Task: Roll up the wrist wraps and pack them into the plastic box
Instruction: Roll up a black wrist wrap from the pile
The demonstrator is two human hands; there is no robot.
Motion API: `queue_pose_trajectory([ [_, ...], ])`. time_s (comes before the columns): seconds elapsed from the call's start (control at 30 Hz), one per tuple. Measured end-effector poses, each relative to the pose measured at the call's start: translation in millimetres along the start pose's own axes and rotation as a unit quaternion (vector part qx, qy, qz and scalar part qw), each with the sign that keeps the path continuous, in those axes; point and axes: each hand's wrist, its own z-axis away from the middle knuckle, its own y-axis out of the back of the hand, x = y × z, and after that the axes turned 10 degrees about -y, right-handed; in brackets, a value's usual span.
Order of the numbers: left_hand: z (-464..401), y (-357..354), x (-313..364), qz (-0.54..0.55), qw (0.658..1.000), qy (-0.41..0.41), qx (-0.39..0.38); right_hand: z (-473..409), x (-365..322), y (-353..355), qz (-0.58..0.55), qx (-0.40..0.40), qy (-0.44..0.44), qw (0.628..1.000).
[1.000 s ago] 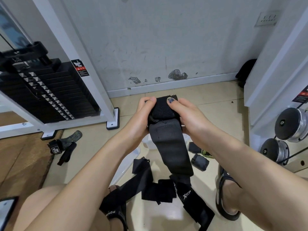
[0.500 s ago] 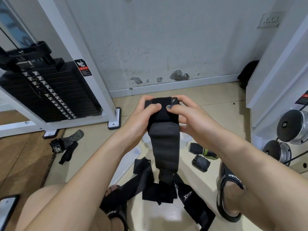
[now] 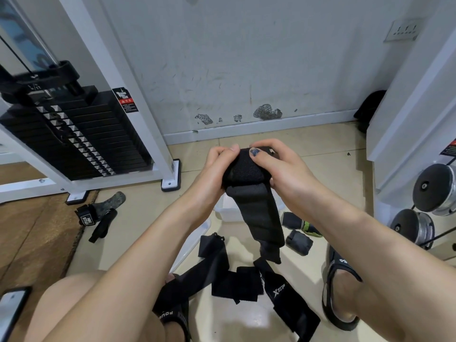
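Landmark: plastic box (image 3: 228, 211), white, on floor under hands.
- Weight stack (image 3: 74, 134): far left of box, in white frame.
- Loose strap (image 3: 98, 215), "NINE STUDIO" label: on floor left of box.
- Left hand (image 3: 212, 171): above box, fingers curled round left end of roll.
- Wrist wrap (image 3: 249, 178), black: half rolled, held above box between both hands, tail hanging down in front of box.
- Right hand (image 3: 278, 166): above box, thumb pressed on top of roll, fingers curled behind.
- Unrolled wraps (image 3: 274, 290), "XTEP" mark: on floor nearer person than box.
- Rolled wraps (image 3: 298, 240): on floor just right of box.
- Dumbbells (image 3: 434, 188): far right of box.
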Motion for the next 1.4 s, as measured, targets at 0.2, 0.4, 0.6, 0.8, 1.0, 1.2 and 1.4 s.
queue_pose_trajectory([
  [0.2, 1, -2, 6, -0.053, 0.998, 0.027, -0.021, 4, -4, 2, -0.055, 0.007, -0.005, 0.998],
  [0.4, 2, -3, 4, 0.041, 0.998, 0.04, -0.025, 5, 0, 2, -0.014, 0.005, 0.039, 0.999],
  [0.6, 2, -4, 2, 0.071, 0.997, 0.024, 0.012, 4, -2, 2, -0.027, -0.019, 0.007, 0.999],
  [0.8, -2, -1, 1, 0.05, 0.998, -0.02, 0.017, -1, -18, 6, -0.044, 0.022, -0.041, 0.998],
  [1.0, 5, -17, -16, -0.013, 1.0, -0.02, -0.018, 2, -12, -4, -0.036, 0.074, -0.106, 0.991],
  [1.2, 11, -16, -15, 0.016, 0.999, 0.015, -0.037, 8, -17, -1, -0.037, 0.014, -0.127, 0.991],
  [1.4, 3, -9, -3, 0.021, 0.999, -0.028, 0.004, 4, -18, 2, -0.039, 0.084, -0.086, 0.992],
])
